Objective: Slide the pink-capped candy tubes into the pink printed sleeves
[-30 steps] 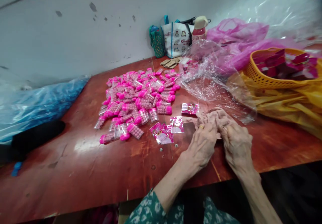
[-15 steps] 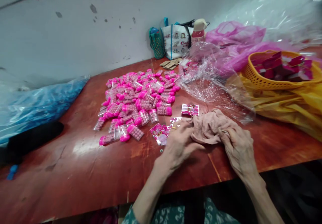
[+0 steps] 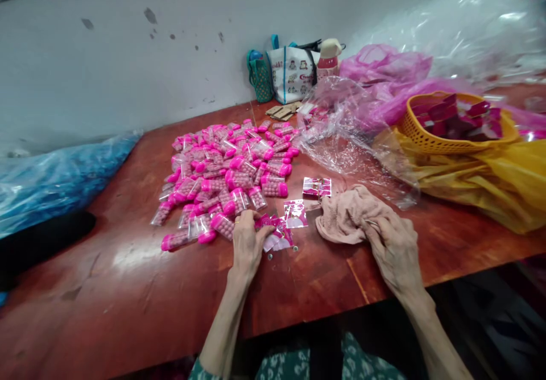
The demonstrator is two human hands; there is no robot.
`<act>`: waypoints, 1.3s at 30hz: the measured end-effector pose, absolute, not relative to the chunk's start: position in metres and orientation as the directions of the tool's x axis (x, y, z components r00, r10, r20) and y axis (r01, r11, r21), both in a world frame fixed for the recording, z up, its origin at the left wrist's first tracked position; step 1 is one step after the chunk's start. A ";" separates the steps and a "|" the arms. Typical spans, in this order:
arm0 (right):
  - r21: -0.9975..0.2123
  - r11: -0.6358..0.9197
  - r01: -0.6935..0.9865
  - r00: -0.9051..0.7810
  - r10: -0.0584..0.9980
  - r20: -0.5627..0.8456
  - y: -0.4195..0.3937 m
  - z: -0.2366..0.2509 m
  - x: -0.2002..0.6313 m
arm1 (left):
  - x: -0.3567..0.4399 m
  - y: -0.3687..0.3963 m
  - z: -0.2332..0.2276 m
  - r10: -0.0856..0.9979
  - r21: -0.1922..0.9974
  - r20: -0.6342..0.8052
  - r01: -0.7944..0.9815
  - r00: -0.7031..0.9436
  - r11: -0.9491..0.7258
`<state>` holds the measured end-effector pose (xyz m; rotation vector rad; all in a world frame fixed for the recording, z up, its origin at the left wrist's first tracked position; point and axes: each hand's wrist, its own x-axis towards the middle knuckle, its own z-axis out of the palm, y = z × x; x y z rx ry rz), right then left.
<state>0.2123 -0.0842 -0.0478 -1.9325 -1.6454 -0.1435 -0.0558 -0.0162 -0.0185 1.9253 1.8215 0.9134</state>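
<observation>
My left hand [image 3: 247, 243] rests at the near edge of the pile, fingers bent forward and thumb held apart. Its thumb touches a pink printed card [image 3: 279, 242], and a pink-capped bottle of small balls [image 3: 222, 224] lies beside its fingers. My right hand [image 3: 394, 249] is pinched at the near right side of a crumpled beige-pink cloth [image 3: 347, 215]. Something thin and shiny shows at those fingertips; its kind cannot be told. Between the hands lie another printed card [image 3: 296, 214] and a small printed box [image 3: 317, 187]. Tiny round pieces [image 3: 270, 256] sit near the card.
Several pink-capped bottles [image 3: 239, 164] form a heap on the red table [image 3: 170, 312]. To the right, a yellow basket [image 3: 452, 141] of dark pink pieces stands on yellow plastic [image 3: 469, 186]. Clear film [image 3: 350, 147], a white bag [image 3: 294, 75] and blue plastic [image 3: 72, 169] lie around.
My left hand has left the cloth and moved left to the printed card and bottles. My right hand stays at the cloth. The view has shifted slightly.
</observation>
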 end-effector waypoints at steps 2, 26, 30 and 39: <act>-0.364 -0.059 0.930 0.229 0.865 0.447 -0.084 -0.047 0.212 | -0.061 -0.015 -0.022 0.980 0.723 0.186 0.685 -0.070 -0.088; -0.768 0.261 0.585 0.194 0.874 0.445 -0.085 0.011 0.098 | -0.075 -0.035 0.009 0.959 0.903 0.282 0.347 -0.038 -0.252; -0.944 0.198 0.264 0.059 0.973 0.221 -0.077 0.011 0.077 | -0.065 -0.050 0.022 0.992 0.967 0.116 0.225 0.044 -0.123; -0.997 0.008 0.078 0.009 1.000 0.009 -0.082 0.002 0.079 | -0.048 -0.064 0.008 0.991 0.989 -0.124 -0.087 -0.050 0.119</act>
